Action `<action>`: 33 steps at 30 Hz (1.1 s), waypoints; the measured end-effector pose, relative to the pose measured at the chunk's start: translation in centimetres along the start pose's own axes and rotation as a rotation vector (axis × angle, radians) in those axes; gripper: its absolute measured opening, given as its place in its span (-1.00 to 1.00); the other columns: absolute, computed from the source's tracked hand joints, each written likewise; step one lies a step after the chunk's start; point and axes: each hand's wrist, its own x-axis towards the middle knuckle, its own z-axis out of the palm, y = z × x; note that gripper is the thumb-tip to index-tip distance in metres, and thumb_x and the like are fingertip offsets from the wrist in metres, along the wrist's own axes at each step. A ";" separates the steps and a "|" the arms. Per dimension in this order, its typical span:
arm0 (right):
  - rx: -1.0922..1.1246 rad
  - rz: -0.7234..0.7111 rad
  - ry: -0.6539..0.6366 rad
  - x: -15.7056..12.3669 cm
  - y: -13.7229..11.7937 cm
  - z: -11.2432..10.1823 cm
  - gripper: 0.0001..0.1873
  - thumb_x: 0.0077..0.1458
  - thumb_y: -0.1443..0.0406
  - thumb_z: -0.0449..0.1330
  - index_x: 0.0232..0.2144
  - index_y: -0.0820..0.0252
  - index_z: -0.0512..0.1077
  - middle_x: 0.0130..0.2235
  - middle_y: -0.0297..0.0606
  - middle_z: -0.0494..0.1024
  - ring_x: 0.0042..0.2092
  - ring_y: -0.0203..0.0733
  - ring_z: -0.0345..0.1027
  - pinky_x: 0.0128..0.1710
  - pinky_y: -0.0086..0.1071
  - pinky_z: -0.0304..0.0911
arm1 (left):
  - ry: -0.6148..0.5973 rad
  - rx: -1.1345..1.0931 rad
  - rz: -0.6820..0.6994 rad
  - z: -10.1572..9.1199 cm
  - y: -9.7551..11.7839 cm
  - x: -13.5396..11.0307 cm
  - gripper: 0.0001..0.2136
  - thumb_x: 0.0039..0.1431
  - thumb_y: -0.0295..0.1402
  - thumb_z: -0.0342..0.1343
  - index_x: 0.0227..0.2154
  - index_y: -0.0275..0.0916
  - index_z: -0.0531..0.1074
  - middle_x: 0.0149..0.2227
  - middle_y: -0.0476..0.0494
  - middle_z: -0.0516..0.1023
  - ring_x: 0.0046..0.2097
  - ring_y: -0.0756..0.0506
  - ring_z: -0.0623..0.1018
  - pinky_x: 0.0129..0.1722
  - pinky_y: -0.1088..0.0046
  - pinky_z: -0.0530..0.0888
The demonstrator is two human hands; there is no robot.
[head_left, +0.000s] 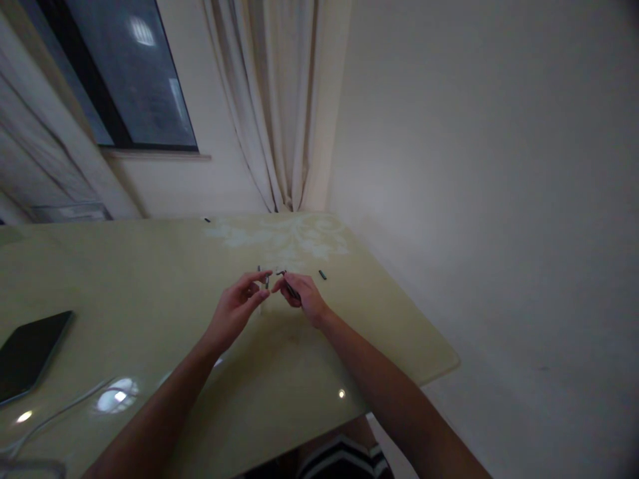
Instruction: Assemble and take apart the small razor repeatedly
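Observation:
Both my hands meet over the middle of a glossy pale-green table (150,279). My right hand (302,296) is closed around a thin dark pen-like piece (289,287), its tip pointing left. My left hand (238,307) pinches a small dark part (266,282) between thumb and fingers, right beside the pen's tip. A short dark cap-like piece (322,274) lies on the table just right of my right hand. Another slim dark piece (259,269) lies just beyond my left fingers.
A dark tablet (30,352) lies at the table's left, with a white cable (60,412) running near the front edge. A tiny dark bit (207,219) sits at the far edge. Curtains (272,100) and a window (130,73) are behind; a wall stands to the right.

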 end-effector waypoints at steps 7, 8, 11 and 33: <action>-0.212 -0.197 -0.043 -0.6 -0.3 0.3 -0.53 0.28 -0.03 0.19 -0.30 0.24 0.64 -0.53 -0.41 0.20 -0.47 -0.33 0.03 -0.47 -0.39 -0.07 | 0.015 -0.333 -0.146 0.2 -0.3 -0.2 -0.54 0.15 -0.10 0.36 0.10 -0.09 0.57 -0.05 -0.13 0.65 -0.10 -0.08 0.56 -0.03 0.42 0.44; -0.236 -0.201 -0.046 -0.7 -0.3 0.3 -0.53 0.28 -0.03 0.19 -0.29 0.24 0.64 -0.53 -0.41 0.20 -0.46 -0.32 0.04 -0.46 -0.39 -0.05 | 0.008 -0.365 -0.155 0.3 -0.3 -0.3 -0.53 0.14 -0.10 0.37 0.10 -0.08 0.57 -0.03 -0.13 0.65 -0.08 -0.08 0.57 0.01 0.41 0.44; -0.283 -0.196 -0.036 -0.9 -0.3 0.5 -0.51 0.28 -0.05 0.17 -0.27 0.25 0.65 -0.53 -0.40 0.22 -0.44 -0.30 0.07 -0.43 -0.39 -0.02 | -0.005 -0.434 -0.177 0.4 -0.3 -0.4 -0.52 0.12 -0.11 0.39 0.10 -0.07 0.57 -0.02 -0.13 0.65 -0.04 -0.10 0.61 0.10 0.35 0.44; -0.252 -0.176 -0.076 -0.8 -0.3 0.3 -0.54 0.28 -0.02 0.20 -0.26 0.26 0.66 -0.55 -0.43 0.19 -0.48 -0.34 0.02 -0.46 -0.40 -0.05 | 0.040 -0.293 -0.138 0.2 0.0 -0.3 -0.52 0.06 -0.14 0.43 0.06 -0.12 0.61 -0.11 -0.14 0.68 -0.09 -0.13 0.61 0.04 0.30 0.52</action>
